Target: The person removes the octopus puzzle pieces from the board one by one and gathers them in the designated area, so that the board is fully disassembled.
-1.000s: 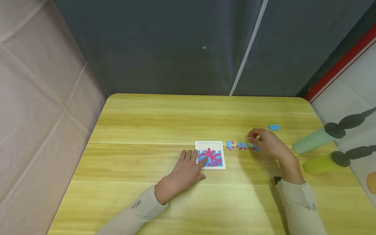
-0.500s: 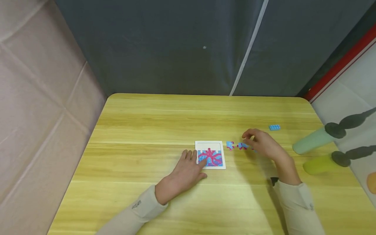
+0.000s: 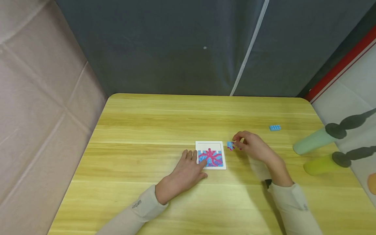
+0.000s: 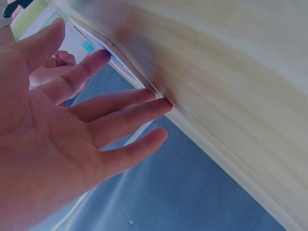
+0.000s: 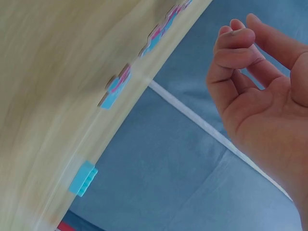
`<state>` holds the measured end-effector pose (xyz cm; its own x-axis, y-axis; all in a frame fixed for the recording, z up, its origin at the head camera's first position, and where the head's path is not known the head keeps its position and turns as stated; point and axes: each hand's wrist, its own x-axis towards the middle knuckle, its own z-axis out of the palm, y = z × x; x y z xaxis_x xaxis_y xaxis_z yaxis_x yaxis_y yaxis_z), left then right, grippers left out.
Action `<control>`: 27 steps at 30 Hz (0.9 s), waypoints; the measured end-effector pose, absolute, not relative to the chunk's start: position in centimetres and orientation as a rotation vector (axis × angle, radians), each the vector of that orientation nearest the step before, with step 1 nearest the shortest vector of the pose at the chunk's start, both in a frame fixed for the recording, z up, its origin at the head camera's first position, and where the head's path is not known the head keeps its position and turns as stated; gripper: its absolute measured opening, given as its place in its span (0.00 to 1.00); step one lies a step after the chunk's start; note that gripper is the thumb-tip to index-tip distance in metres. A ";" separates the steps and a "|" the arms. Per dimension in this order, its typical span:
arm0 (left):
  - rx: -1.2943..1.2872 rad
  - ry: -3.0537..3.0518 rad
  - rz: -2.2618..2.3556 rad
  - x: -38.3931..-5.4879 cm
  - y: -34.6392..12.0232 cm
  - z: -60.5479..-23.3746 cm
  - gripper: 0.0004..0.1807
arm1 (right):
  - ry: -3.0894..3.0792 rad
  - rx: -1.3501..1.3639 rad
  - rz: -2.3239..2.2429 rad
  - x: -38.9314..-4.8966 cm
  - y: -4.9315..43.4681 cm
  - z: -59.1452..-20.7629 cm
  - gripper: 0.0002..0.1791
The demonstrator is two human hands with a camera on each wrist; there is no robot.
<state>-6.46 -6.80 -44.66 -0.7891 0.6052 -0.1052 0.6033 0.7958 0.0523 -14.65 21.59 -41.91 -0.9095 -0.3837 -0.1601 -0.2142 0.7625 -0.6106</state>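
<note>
My left hand [image 3: 186,169] rests with spread fingers on the left side of a small white puzzle frame [image 3: 224,160]. Inside the frame, the lower part of a pink octopus picture [image 3: 214,158] on blue is filled in; its top strip is bare white. In the left wrist view, the fingertips of the left hand [image 4: 91,106] touch the frame's edge. Just right of the frame, my right hand [image 3: 252,145] hovers with loosely curled fingers over a row of loose jigsaw pieces [image 3: 230,146], hiding most of them. The right wrist view shows a jigsaw piece [image 5: 116,86] lying apart from the others, below the empty-fingered hand [image 5: 260,72].
A blue toy brick [image 3: 274,128] lies behind the right hand. Two bottle-like containers, one pale green [image 3: 309,142] and one yellow-green [image 3: 318,164], both with dark tops, stand on the right. Dark curtain cloth [image 3: 176,49] hangs behind the wooden table [image 3: 141,130].
My right hand has moved left along the row of jigsaw pieces, from the rightmost piece to above the middle one. My left hand has stayed on the frame.
</note>
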 end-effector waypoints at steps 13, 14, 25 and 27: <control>0.952 2.848 0.057 -6.4 -6.7 -44.6 0.27 | 2.697 -0.435 -0.827 -14.1 19.9 -42.1 0.09; 0.951 2.845 0.062 -6.5 -6.7 -44.6 0.27 | 2.694 -0.440 -0.824 -14.0 19.8 -42.1 0.09; 0.978 2.832 0.117 -6.7 -6.8 -44.7 0.24 | 2.716 -0.597 -0.818 -13.7 18.5 -42.9 0.07; 0.973 2.825 0.135 -6.7 -6.9 -44.7 0.23 | 2.711 -0.605 -0.811 -13.7 18.2 -43.0 0.07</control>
<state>-6.74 -6.89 -44.67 -0.7779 0.6182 -0.1128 0.6046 0.7852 0.1339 -13.66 18.20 -43.00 -0.8832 -0.4548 -0.1147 -0.3172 0.7592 -0.5683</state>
